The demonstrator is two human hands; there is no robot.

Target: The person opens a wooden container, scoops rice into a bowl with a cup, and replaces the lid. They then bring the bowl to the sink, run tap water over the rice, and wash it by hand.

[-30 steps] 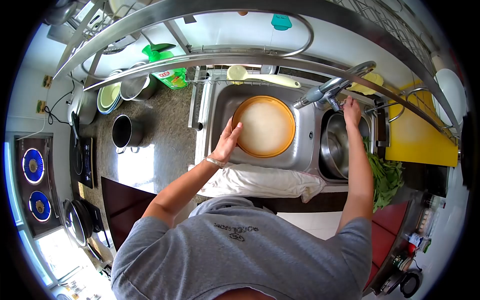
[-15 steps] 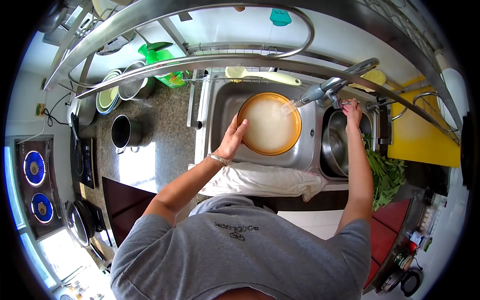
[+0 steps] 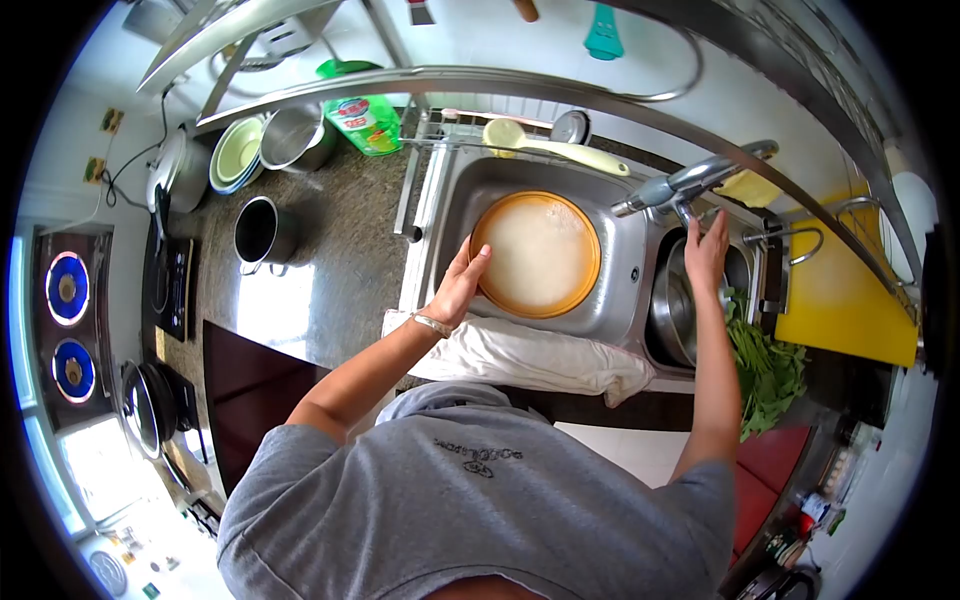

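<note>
An amber-rimmed bowl (image 3: 540,313) sits in the left basin of the steel sink (image 3: 618,300). Cloudy whitish liquid (image 3: 535,255) with a few bubbles fills it. My left hand (image 3: 461,286) grips the bowl's left edge, thumb on the rim and fingers round the outside. Beside the faucet (image 3: 675,188) handle, my right hand (image 3: 707,252) has its thumb and fingers apart; whether it touches the handle I cannot tell. No stream runs from the spout, which points toward the bowl. Below my right hand a steel pot (image 3: 672,310) sits in the right basin, partly covered by my forearm.
A white cloth (image 3: 525,360) lies along the sink's front edge. Leafy greens (image 3: 768,370) and a yellow board (image 3: 845,290) are on the right. A pale green long-handled utensil (image 3: 565,150) rests behind the sink. On the left counter stand a dark pot (image 3: 262,235) and a green bottle (image 3: 368,125).
Water was running from the faucet into the bowl and has stopped. My right hand has loosened from the faucet handle. The view has shifted slightly; my left hand still holds the bowl.
</note>
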